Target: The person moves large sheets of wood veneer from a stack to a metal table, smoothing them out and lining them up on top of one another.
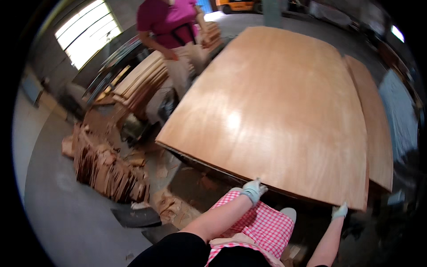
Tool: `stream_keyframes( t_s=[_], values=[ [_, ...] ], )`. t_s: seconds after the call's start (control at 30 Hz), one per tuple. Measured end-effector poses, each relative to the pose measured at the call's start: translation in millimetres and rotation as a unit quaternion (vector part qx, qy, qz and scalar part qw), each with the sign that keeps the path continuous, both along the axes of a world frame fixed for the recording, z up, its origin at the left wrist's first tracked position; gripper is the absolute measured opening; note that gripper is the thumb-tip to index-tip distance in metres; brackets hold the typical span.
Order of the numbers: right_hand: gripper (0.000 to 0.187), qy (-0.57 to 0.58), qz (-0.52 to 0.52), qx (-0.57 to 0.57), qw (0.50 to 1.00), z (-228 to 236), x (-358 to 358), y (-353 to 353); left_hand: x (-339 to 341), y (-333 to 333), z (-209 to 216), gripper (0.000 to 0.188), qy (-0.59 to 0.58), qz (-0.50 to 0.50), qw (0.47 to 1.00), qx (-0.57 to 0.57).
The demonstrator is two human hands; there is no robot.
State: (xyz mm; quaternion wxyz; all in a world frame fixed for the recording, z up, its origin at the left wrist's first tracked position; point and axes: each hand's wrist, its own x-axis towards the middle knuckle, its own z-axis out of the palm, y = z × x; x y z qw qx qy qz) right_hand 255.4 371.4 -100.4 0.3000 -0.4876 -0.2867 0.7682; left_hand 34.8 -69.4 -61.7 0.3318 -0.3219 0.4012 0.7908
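Note:
A wide, smooth plywood sheet [275, 107] with a light brown, glossy face spreads out in front of me. My left hand [254, 191], in a pale glove, is closed at the middle of its near edge. Close to the sheet's near right corner, my gloved right hand [340, 211] grips the same edge. The fingertips under the edge are hidden on both hands. A second wood sheet [376, 129] shows along the right side, partly covered by the first.
Across the left side of the sheet stands a person in a purple top [173, 26]. Stacked boards [144, 75] lie beside them. A pile of torn veneer scraps [106, 164] sits on the floor at left. Pale blue sheeting [398, 111] lies far right; an orange vehicle [240, 5] stands behind.

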Motion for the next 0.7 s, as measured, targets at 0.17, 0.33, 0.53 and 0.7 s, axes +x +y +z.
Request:
stream_keyframes(
  t_s=[0.17,0.33,0.53,0.7],
  values=[
    [0.064,-0.063,-0.041,0.001,0.997,-7,-14,-13,16,-7,30,0.065,-0.058,0.099,0.993,-0.01],
    [0.055,-0.109,-0.004,0.007,0.994,-12,-1,28,8,8,31,0.061,-0.056,0.097,0.994,0.012],
    [0.057,-0.161,-0.031,0.042,0.986,-7,-14,-7,8,-4,18,0.06,-0.04,0.078,0.996,-0.01],
    [0.053,-0.18,-0.021,0.018,0.983,-11,-9,21,2,2,1,0.043,-0.023,0.039,0.998,-0.04]
  ],
)
